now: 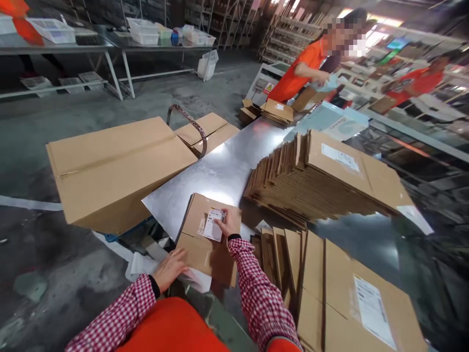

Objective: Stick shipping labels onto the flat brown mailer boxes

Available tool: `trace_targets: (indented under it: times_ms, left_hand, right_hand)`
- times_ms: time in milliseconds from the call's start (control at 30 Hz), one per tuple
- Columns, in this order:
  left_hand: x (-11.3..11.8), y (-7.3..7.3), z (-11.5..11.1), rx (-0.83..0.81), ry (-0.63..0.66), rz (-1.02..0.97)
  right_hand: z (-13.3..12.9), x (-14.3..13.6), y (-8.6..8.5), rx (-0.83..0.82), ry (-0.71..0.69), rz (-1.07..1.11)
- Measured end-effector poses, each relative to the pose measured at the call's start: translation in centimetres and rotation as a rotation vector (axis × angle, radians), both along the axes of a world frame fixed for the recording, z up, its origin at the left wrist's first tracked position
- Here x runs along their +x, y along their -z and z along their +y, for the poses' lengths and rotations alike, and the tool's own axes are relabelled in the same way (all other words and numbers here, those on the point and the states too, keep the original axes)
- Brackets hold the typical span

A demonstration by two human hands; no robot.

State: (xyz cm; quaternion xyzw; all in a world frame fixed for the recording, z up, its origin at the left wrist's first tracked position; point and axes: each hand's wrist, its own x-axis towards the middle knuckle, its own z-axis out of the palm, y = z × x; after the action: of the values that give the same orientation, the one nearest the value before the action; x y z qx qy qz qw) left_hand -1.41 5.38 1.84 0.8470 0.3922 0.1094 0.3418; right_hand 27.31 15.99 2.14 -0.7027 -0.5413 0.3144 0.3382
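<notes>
A flattened cardboard box [196, 247] lies on the metal table in front of me, with a white printed shipping label [213, 232] on its upper face. My right hand [230, 222] rests over the label's right edge. Its thumb lies across the label and the forefinger is apart from it, near the upper corner. At the box's lower left edge is my left hand [171, 268], fingers stretched out and touching the cardboard. A white paper sheet [201, 280] sticks out beside its fingertips, partly hidden under the box.
Stacks of flattened boxes stand to the right, one farther [278, 186] and one nearer [337, 293]. A large closed carton [120, 161] sits left of the metal table [220, 168]. Across the table a person in orange [296, 73] handles cardboard. More paper [141, 264] hangs at the near left.
</notes>
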Motion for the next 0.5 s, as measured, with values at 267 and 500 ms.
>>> trace_targets:
  times_ms: [267, 500]
  left_hand:
    - [0.3, 1.4, 0.4, -0.051, -0.008, -0.011]
    - [0.3, 1.0, 0.1, -0.091, -0.074, -0.053]
  right_hand:
    - [-1.1, -0.3, 0.4, -0.134, -0.048, -0.530]
    - [-1.6, -5.8, 2.5, -0.129, -0.190, -0.814]
